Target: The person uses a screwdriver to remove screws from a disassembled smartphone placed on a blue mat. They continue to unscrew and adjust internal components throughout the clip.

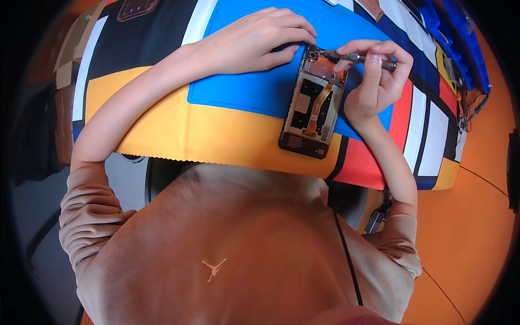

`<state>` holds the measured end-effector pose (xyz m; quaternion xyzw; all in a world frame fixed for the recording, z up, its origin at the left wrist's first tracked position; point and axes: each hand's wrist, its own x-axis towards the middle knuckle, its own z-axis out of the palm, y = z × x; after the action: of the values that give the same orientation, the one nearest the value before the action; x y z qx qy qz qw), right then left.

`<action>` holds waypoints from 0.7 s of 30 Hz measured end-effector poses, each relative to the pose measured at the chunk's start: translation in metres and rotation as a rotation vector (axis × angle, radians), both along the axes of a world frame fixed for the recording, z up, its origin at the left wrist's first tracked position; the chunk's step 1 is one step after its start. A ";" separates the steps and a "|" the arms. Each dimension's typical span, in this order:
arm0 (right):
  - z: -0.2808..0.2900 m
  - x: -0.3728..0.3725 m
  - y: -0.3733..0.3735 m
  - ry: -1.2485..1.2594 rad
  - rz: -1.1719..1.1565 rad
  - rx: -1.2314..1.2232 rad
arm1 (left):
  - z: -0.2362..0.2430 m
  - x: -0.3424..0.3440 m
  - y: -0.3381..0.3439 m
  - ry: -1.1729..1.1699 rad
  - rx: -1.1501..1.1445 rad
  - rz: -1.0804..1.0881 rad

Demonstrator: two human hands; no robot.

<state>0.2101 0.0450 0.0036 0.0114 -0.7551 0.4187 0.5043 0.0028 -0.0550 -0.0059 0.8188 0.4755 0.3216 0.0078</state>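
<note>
With the phone as clock centre and twelve pointing away from the person, the tablecloth [227, 135] is showing its scalloped hem nearest, at six. The opened smartphone [304, 108] is lying with its foot on the yellow cloth and its head on the blue mat [233, 97], its ribbon cable [318, 112] lying bare inside. At two o'clock, the right hand [379, 78] is pinching a slim screwdriver [355, 57] between thumb and fingers, over the phone's head. At eleven, the left hand [268, 40] is resting, fingers lying close together and bending, thumb standing apart. Farther, blue bins [470, 54] are standing at two.

In my judgement, the tip could be slipping and scratching the small parts if the pressure is going sideways; the phone could also be turning, because no hand is visibly clamping it.

The screwdriver's tip is blending into dark parts, so its contact is not showing. I cannot tell whether the left fingertips are touching the phone. At ten, the upper rim is cutting off a dark slab-like device [135, 8].
</note>
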 end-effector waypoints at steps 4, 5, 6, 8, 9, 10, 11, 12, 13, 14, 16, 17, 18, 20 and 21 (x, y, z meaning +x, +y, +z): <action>0.001 0.001 -0.001 -0.035 0.013 -0.068 | 0.004 0.000 -0.003 -0.076 -0.129 -0.039; 0.001 0.001 -0.001 -0.039 0.011 -0.063 | 0.005 0.000 -0.003 -0.081 -0.123 -0.039; 0.001 0.001 -0.001 -0.042 0.008 -0.058 | 0.005 0.000 -0.003 -0.085 -0.117 -0.039; 0.002 0.001 -0.001 -0.053 0.009 -0.054 | 0.006 0.000 -0.003 -0.087 -0.110 -0.040; 0.002 0.001 -0.001 -0.061 0.012 -0.054 | 0.006 0.000 -0.003 -0.085 -0.109 -0.041; 0.002 0.001 -0.001 -0.062 0.009 -0.049 | 0.006 0.000 -0.003 -0.082 -0.107 -0.042; 0.002 0.001 -0.001 -0.071 0.019 -0.049 | 0.006 0.000 -0.003 -0.084 -0.106 -0.041; 0.001 0.001 0.000 -0.073 0.021 -0.045 | 0.006 0.000 -0.003 -0.085 -0.104 -0.041; 0.001 0.001 -0.001 -0.075 0.017 -0.039 | 0.006 0.000 -0.003 -0.085 -0.102 -0.041; 0.001 0.001 -0.001 -0.075 0.021 -0.032 | 0.006 0.000 -0.003 -0.085 -0.107 -0.039; 0.001 0.001 -0.002 -0.077 0.010 -0.014 | 0.007 0.000 -0.003 -0.084 -0.115 -0.033; 0.001 0.001 -0.002 -0.076 0.015 -0.015 | 0.007 0.000 -0.004 -0.086 -0.112 -0.035; 0.001 0.001 -0.003 -0.076 0.014 -0.011 | 0.007 0.000 -0.004 -0.089 -0.108 -0.038; 0.001 0.001 -0.003 -0.077 0.010 -0.006 | 0.007 0.001 -0.003 -0.091 -0.107 -0.040; 0.001 0.001 -0.003 -0.078 0.008 -0.003 | 0.007 0.001 -0.003 -0.091 -0.110 -0.041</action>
<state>0.2113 0.0417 0.0049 -0.0029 -0.7735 0.4221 0.4728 0.0033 -0.0581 0.0008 0.8112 0.4750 0.3314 0.0809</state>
